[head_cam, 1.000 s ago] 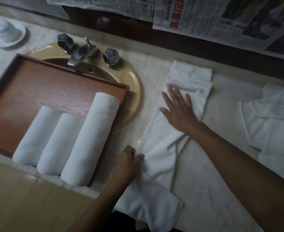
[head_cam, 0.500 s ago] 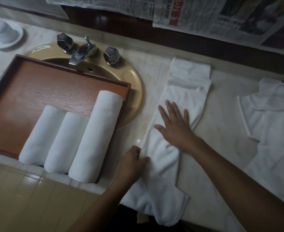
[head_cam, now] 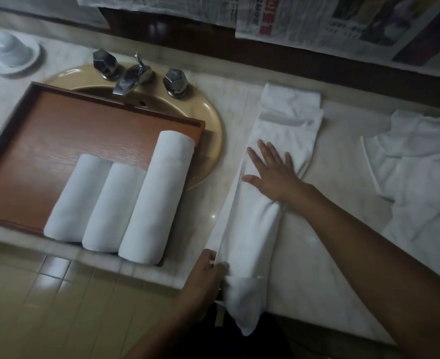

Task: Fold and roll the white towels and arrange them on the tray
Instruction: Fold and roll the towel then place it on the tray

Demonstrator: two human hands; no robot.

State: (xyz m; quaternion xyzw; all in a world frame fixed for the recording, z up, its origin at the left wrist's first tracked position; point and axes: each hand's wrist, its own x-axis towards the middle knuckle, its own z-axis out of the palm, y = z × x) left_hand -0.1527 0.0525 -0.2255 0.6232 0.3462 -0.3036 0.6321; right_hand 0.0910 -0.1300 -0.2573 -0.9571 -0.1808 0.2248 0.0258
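Observation:
A long white towel (head_cam: pixel 286 125), folded into a narrow strip, lies on the marble counter (head_cam: pixel 343 161) with its near end hanging over the front edge. My right hand (head_cam: pixel 273 174) lies flat on the strip's middle, fingers straight and spread. At the counter's edge my left hand (head_cam: pixel 208 270) pinches the strip's left border. A brown wooden tray (head_cam: pixel 58 125) sits over the sink on the left. It carries three rolled white towels (head_cam: pixel 156 198) side by side, the right one longest.
A yellow basin (head_cam: pixel 208 120) with a chrome tap (head_cam: pixel 130 79) shows behind the tray. A heap of loose white towels (head_cam: pixel 420 177) lies at the right. A white cup on a saucer (head_cam: pixel 9 53) stands far left. Newspaper (head_cam: pixel 317 22) covers the wall behind.
My right hand has slid down the strip toward me, and the loose fold below it has flattened into one narrow strip. My left hand has kept its pinch on the near left border.

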